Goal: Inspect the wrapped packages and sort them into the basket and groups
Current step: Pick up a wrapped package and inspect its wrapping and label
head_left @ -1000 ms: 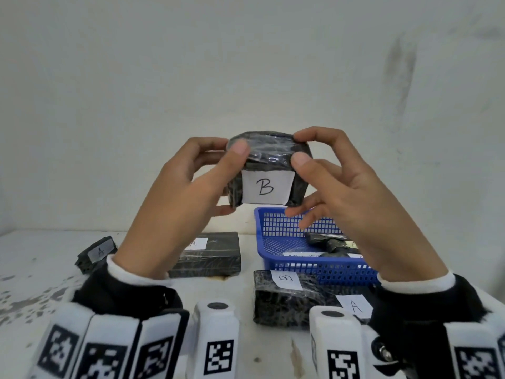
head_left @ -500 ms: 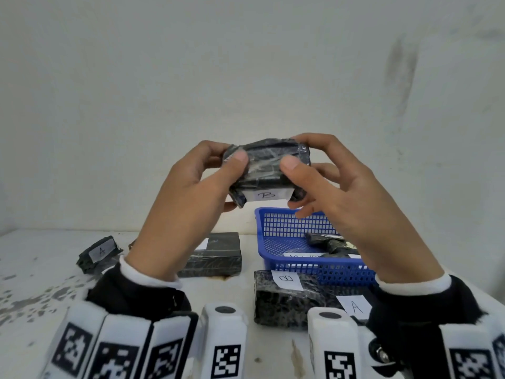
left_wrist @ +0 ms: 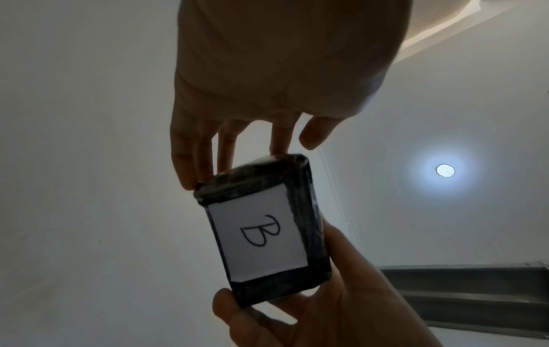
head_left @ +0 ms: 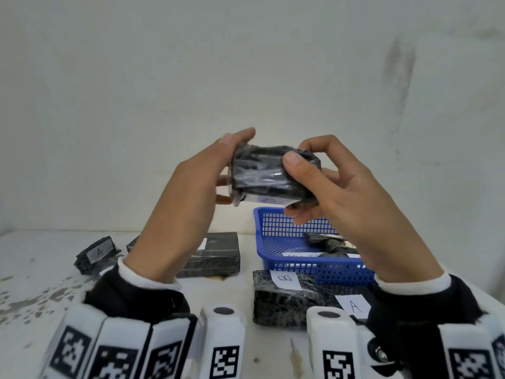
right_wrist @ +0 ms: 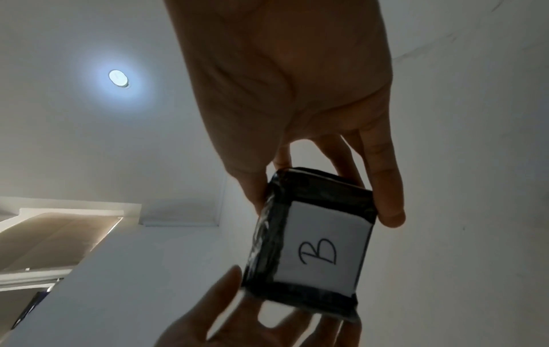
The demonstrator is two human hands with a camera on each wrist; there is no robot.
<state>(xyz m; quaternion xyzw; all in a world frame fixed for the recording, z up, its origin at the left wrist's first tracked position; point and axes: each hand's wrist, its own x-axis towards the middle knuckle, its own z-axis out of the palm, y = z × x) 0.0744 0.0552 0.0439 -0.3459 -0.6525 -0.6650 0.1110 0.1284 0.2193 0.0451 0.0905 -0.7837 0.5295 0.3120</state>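
In hand: you hold one wrapped package [head_left: 273,173] in the air above the table, your left hand [head_left: 191,192] gripping one end and your right hand [head_left: 347,198] pinching the other, thumb on top and fingers beneath.
Label: its white slip [left_wrist: 258,237] reads B and faces down toward your wrists; from the head view only its edge shows.
Done so far: the blue basket [head_left: 276,242] already holds at least two dark wrapped pieces; a package marked A [head_left: 95,254] and a larger dark block [head_left: 213,254] lie to the left of it on the table [head_left: 41,269].
Left to do: the package in your hands is not yet placed; in front of the basket lie another B package [head_left: 284,299] and a slip marked A [head_left: 354,306], whose package is mostly hidden, so I cannot tell whether these are sorted groups.
Edges: the basket's near rim sits just behind the front B package; the wall stands close behind the basket.
Open room: bare tabletop shows at the left front and between the two front clusters; the air straight below your hands is free down to the basket's left corner.
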